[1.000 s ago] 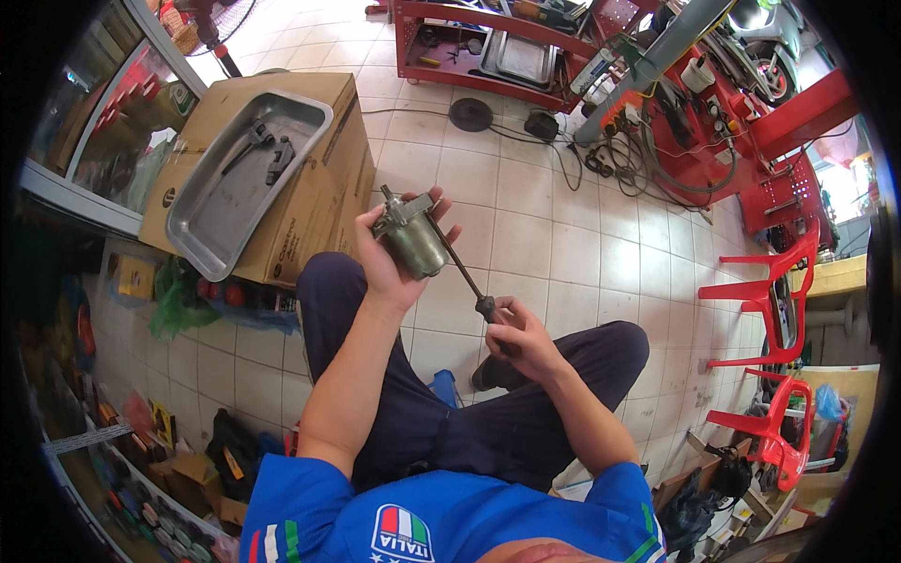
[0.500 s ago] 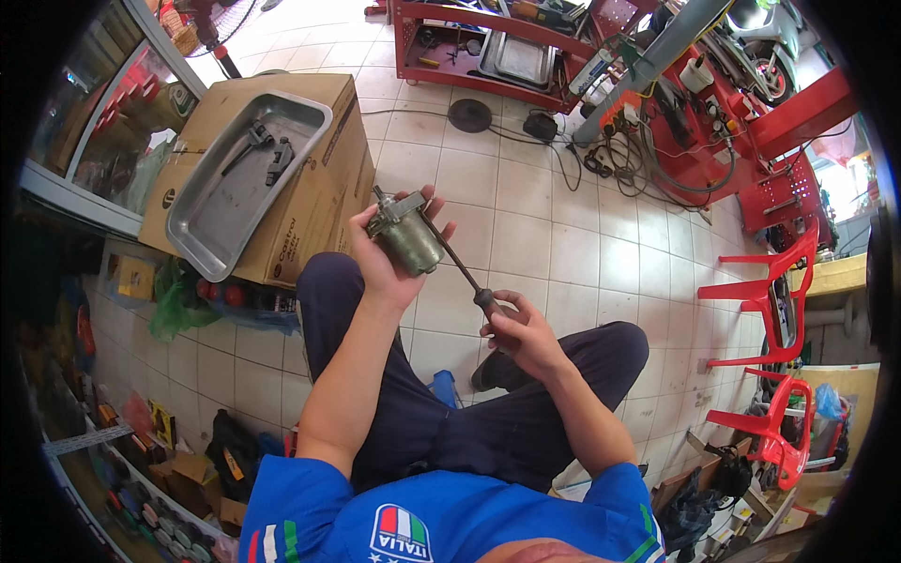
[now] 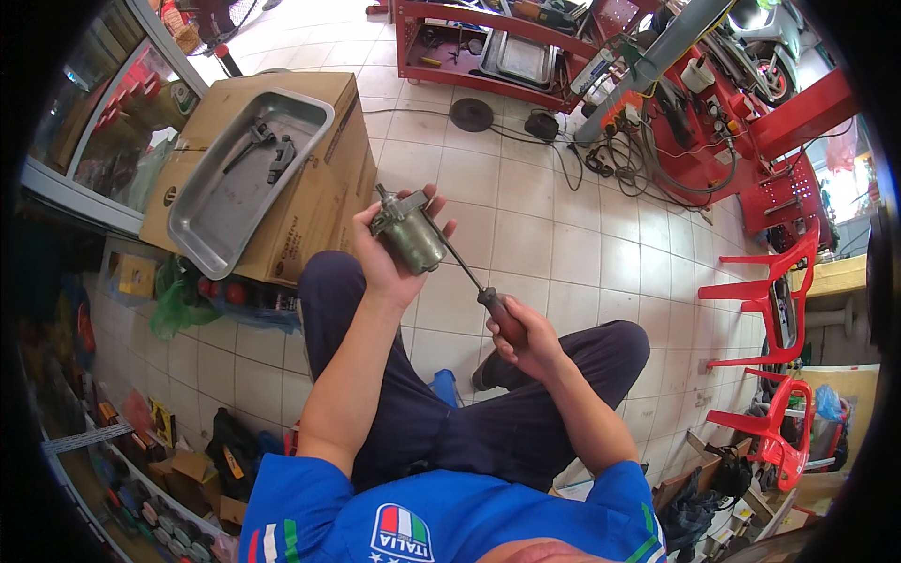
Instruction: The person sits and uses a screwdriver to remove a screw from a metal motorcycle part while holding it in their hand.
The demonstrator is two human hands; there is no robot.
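My left hand [image 3: 388, 266] is closed round a starter motor [image 3: 413, 240], a dull metal cylinder with a short shaft pointing up and away. From the right, a screwdriver [image 3: 464, 266] with a dark shank and brownish-red handle meets the motor. Its tip is at the motor's upper right edge, near my left fingertips; exactly what it touches I cannot tell. My right hand [image 3: 531, 340] grips the handle. Both hands are above my spread knees, over the tiled floor.
Left of my hands, a metal tray [image 3: 208, 246] holding two small black parts [image 3: 266, 155] lies on a cardboard box [image 3: 324, 202]. A red tool cart [image 3: 488, 89] stands ahead, cables [image 3: 601, 164] trail over the floor, and red plastic chairs [image 3: 784, 291] are at right.
My right hand has shifted its grip on the screwdriver, its fingers now further back and more of the handle showing. The left hand and the motor stay nearly still.
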